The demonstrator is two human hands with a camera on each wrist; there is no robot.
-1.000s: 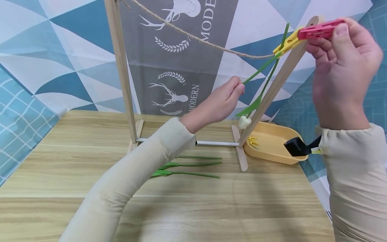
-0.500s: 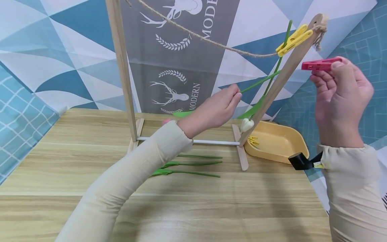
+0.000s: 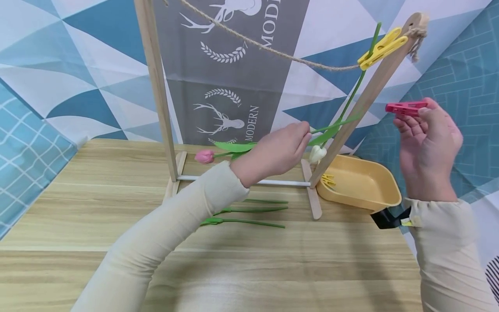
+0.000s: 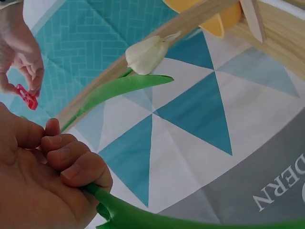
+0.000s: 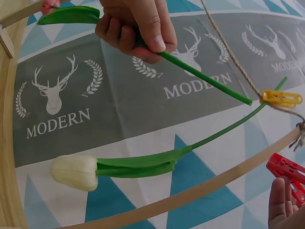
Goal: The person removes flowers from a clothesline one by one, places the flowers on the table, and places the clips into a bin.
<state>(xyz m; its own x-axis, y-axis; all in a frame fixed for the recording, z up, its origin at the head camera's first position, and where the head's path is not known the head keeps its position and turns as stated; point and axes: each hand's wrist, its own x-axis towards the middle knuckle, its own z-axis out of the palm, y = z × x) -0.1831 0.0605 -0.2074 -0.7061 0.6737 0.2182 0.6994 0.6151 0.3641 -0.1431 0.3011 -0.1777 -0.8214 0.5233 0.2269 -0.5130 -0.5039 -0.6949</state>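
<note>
My left hand [image 3: 278, 149] grips the green stem of a pink tulip [image 3: 204, 156], whose flower points left and whose stem end sticks out to the right. Between thumb and fingers, my right hand [image 3: 429, 149] pinches a red clothespin [image 3: 406, 108], held apart from the rope, right of the wooden post. A white tulip [image 5: 75, 171] hangs head down from the twine rope [image 3: 269, 47], its stem clipped by a yellow clothespin [image 3: 382, 48] near the post's top. In the left wrist view, the leaf of the pink tulip runs along the bottom edge.
The wooden frame [image 3: 156, 95] has two posts joined by a white bar [image 3: 273, 182] near the table [image 3: 234, 268]. A yellow tray [image 3: 362, 182] with yellow clothespins [image 3: 328, 180] stands by the right post. Several green stems [image 3: 253, 223] lie in front, partly behind my left sleeve.
My right hand has come down and away from the rope with the red clothespin. The left hand has lowered slightly, dropping the pink tulip's stem end away from the yellow clothespin.
</note>
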